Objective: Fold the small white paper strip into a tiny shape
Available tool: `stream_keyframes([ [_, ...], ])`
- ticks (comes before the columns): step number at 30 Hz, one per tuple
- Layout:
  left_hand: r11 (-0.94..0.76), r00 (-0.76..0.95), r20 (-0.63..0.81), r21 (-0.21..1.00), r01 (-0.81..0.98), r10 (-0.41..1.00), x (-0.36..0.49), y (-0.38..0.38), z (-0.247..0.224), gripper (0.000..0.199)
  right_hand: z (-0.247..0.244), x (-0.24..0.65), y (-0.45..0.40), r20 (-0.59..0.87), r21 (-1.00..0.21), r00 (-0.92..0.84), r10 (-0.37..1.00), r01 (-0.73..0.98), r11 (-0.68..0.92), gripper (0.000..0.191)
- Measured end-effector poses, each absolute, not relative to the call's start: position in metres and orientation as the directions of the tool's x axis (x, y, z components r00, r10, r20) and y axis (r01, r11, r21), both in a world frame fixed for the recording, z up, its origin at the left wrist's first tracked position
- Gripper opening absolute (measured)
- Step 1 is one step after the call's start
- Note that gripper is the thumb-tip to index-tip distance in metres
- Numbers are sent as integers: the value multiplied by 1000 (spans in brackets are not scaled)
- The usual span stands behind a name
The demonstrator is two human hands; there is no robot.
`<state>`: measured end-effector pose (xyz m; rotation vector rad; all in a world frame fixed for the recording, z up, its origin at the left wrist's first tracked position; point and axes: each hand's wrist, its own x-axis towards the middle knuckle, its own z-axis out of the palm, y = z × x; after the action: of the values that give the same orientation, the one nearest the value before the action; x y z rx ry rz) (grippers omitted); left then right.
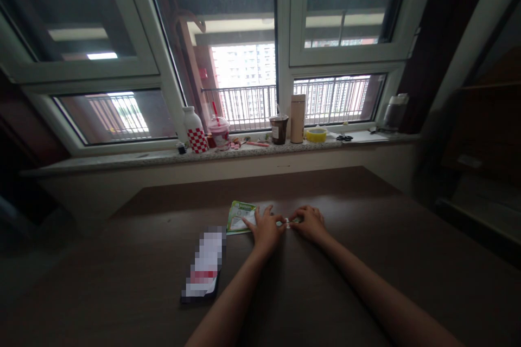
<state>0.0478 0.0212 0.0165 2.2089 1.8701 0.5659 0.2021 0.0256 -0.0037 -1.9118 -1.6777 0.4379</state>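
Both hands meet over the brown table (309,282). Between their fingertips is a small whitish piece (287,223), too small to name. My left hand (266,230) has some fingers spread over the right edge of a green and white packet (240,218), while its thumb or index side touches the small piece. Curled fingers of my right hand (311,223) pinch the piece from the other side. Left of my left forearm, a phone (205,263) with a blurred-out screen lies on the table.
On the window sill (158,156) stand a red-checked white bottle (196,133), a pink cup (220,133), a dark cup (279,130), a tan flask (298,119), yellow tape (316,134) and black scissors (344,137).
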Motion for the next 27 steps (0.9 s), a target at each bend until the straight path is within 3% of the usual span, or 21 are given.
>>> stream_keyframes([
  [13, -108, 94, 54, 436, 893, 994, 39, 26, 16, 19, 0, 209, 29, 39, -587, 139, 989, 805, -90, 22],
  [27, -221, 144, 215, 398, 890, 966, 37, 20, 4, 21, -9, 210, 17, 213, -596, 103, 972, 802, 46, 16],
])
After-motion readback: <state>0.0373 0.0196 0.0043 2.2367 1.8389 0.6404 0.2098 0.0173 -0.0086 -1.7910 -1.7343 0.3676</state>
